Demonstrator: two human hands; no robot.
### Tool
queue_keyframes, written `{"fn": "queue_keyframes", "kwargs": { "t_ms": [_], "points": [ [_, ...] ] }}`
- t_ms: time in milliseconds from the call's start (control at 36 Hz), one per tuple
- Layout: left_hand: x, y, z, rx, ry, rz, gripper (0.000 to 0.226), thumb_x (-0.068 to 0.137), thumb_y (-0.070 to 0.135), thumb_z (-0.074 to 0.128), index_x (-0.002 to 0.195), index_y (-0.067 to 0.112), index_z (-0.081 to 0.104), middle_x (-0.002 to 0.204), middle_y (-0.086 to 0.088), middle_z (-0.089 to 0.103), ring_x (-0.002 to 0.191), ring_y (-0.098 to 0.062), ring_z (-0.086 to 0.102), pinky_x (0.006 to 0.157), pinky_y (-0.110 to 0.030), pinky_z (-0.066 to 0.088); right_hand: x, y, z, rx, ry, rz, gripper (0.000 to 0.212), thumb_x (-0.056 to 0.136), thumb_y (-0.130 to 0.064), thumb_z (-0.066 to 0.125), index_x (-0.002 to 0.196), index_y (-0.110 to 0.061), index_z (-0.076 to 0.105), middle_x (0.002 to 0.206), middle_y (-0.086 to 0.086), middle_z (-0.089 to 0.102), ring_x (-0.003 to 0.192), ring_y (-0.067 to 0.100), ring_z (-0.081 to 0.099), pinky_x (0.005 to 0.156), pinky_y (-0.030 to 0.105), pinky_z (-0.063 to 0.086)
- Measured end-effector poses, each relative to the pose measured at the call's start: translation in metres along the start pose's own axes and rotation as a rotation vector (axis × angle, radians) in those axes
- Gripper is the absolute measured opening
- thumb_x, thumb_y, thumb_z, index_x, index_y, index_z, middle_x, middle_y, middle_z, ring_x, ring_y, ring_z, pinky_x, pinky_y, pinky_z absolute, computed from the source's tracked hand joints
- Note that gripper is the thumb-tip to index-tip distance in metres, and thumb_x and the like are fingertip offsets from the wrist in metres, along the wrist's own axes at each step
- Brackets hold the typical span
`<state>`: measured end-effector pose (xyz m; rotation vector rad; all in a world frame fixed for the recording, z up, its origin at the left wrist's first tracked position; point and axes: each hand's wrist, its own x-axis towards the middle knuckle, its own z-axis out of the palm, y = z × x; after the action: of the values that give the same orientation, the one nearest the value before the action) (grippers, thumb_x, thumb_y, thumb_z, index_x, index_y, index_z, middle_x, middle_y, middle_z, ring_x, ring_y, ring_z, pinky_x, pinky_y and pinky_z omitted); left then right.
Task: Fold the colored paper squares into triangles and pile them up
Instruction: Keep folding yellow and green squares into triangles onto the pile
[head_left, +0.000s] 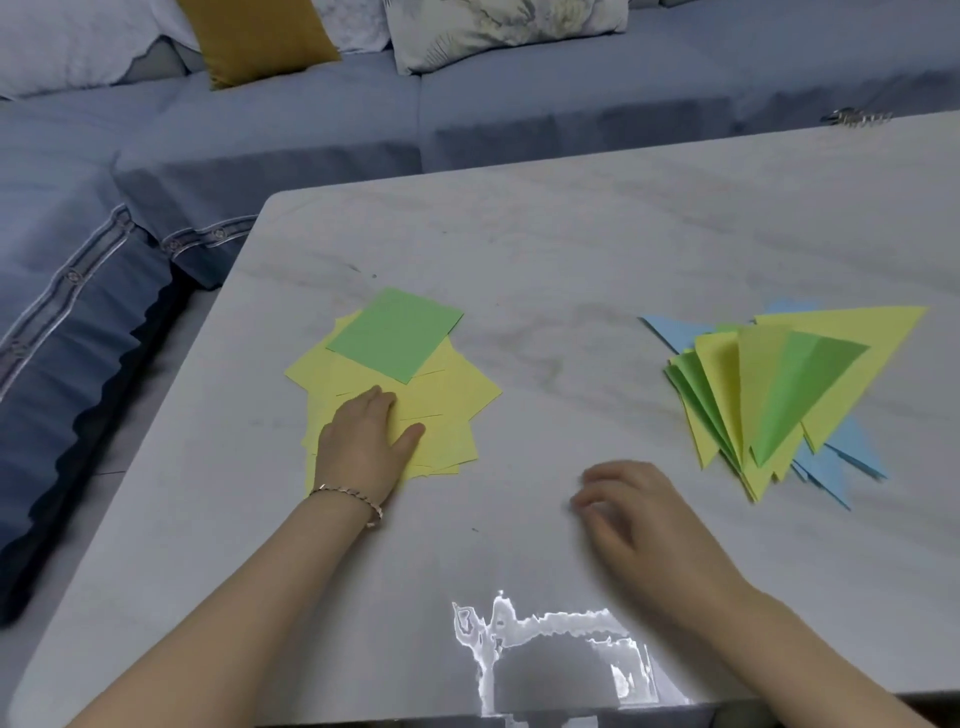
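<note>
The left hand (363, 436) lies flat on the near edge of the loose stack of yellow squares (452, 410), fingers straight and together, thumb spread toward 3 o'clock, pressing the sheets to the bench (571, 249). It pinches no sheet. A bracelet (348, 496) sits at its wrist. At about 4 o'clock from it, well apart, the right hand (634, 509) hovers over bare bench. It is blurred, its fingers loosely curled, and it seems to hold nothing.

At 12 o'clock from the left hand, one green square (395, 335) lies unfolded on top of the yellow stack. At 2 o'clock from the right hand, the pile of triangles (789, 389) fans out in yellow and green, with blue triangles (670, 330) showing beneath.

By my reading the task is well past its start. Many sheets are folded and piled, yet a fair stack of squares is left, though how many I cannot count. No sheet is mid-fold, so the step in hand looks like drawing the next square. A blue sofa (311, 119) runs beyond the bench at 12 o'clock.
</note>
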<state>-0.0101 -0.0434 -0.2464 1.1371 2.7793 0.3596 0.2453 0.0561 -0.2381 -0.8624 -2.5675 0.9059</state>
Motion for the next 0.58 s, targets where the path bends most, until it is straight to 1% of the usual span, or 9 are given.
{"fn": "queue_keyframes", "kwargs": {
  "t_ms": [83,167,278,333,361,417,444,500,583],
  "points": [
    [0.006,-0.003,-0.007,0.198,0.005,0.096,0.039,0.093,0.04,0.044,0.123,0.014,0.049,0.124,-0.002,0.054,0.114,-0.026,0.046,0.082,-0.034,0.038,-0.002,-0.001,0.004,-0.016,-0.08,-0.021,0.019,0.088,-0.009,0.055,0.094,-0.017,0.071,0.099,-0.013,0.053,0.101,-0.001,0.041,0.088,-0.004,0.018],
    [0.012,-0.001,-0.014,0.397,0.013,0.21,0.031,0.096,0.032,0.039,0.113,0.009,0.051,0.107,-0.008,0.059,0.098,-0.029,0.051,0.064,-0.032,0.035,0.0,0.0,0.004,-0.029,-0.077,-0.015,0.02,0.086,-0.013,0.052,0.091,-0.018,0.071,0.095,-0.013,0.056,0.101,0.001,0.042,0.088,-0.004,0.02],
    [0.019,0.0,-0.018,0.606,-0.056,0.363,0.046,0.091,0.006,0.041,0.136,0.002,0.033,0.103,-0.013,0.06,0.092,-0.029,0.058,0.059,-0.032,0.033,0.003,0.001,0.0,-0.034,-0.115,-0.018,0.02,0.087,-0.015,0.051,0.094,-0.019,0.07,0.094,-0.017,0.053,0.101,0.005,0.047,0.086,-0.001,0.024],
    [0.022,-0.004,-0.021,0.638,0.04,0.428,0.051,0.077,0.0,0.058,0.127,0.0,0.047,0.085,-0.012,0.064,0.075,-0.028,0.061,0.05,-0.028,0.027,0.004,0.002,-0.003,-0.036,-0.116,-0.025,0.018,0.087,-0.009,0.055,0.094,-0.018,0.069,0.095,-0.013,0.056,0.101,0.008,0.049,0.085,-0.001,0.024],
    [0.022,-0.005,-0.023,0.675,0.073,0.425,0.047,0.059,-0.002,0.072,0.105,0.001,0.063,0.066,-0.009,0.062,0.058,-0.025,0.059,0.044,-0.024,0.02,0.005,0.003,-0.003,-0.032,-0.112,-0.026,0.018,0.087,-0.008,0.056,0.094,-0.017,0.069,0.095,-0.011,0.058,0.101,0.01,0.05,0.085,-0.001,0.024],
    [0.025,-0.009,-0.024,0.57,0.214,0.457,0.037,0.027,-0.008,0.076,0.057,0.007,0.063,0.042,-0.004,0.048,0.039,-0.021,0.048,0.044,-0.018,0.012,0.005,0.004,-0.004,-0.022,-0.088,-0.022,0.017,0.086,-0.008,0.057,0.094,-0.017,0.069,0.096,-0.009,0.059,0.101,0.012,0.051,0.085,0.0,0.026],
    [0.023,-0.01,-0.022,0.514,0.27,0.472,0.035,0.026,-0.009,0.074,0.051,0.009,0.059,0.041,-0.003,0.048,0.04,-0.022,0.049,0.043,-0.02,0.017,0.005,0.004,-0.005,-0.012,-0.061,-0.027,0.017,0.086,-0.008,0.056,0.095,-0.016,0.069,0.097,-0.01,0.058,0.101,0.013,0.052,0.085,0.002,0.026],
    [0.012,-0.002,-0.023,0.379,0.399,0.472,0.023,0.043,-0.005,0.072,0.055,0.012,0.062,0.05,-0.002,0.057,0.053,-0.024,0.057,0.053,-0.028,0.031,0.005,0.004,-0.006,0.014,0.031,-0.052,0.024,0.084,-0.013,0.053,0.104,-0.018,0.066,0.102,-0.011,0.054,0.102,0.011,0.052,0.087,0.004,0.026],
    [-0.012,0.018,-0.026,0.049,0.554,0.527,0.012,0.072,0.01,0.057,0.066,0.015,0.065,0.064,0.003,0.065,0.071,-0.022,0.062,0.066,-0.03,0.031,0.007,0.001,-0.01,0.095,0.155,-0.081,0.045,0.083,-0.017,0.061,0.124,-0.03,0.047,0.119,-0.011,0.046,0.112,0.007,0.044,0.097,0.019,0.035]
  ]
}}
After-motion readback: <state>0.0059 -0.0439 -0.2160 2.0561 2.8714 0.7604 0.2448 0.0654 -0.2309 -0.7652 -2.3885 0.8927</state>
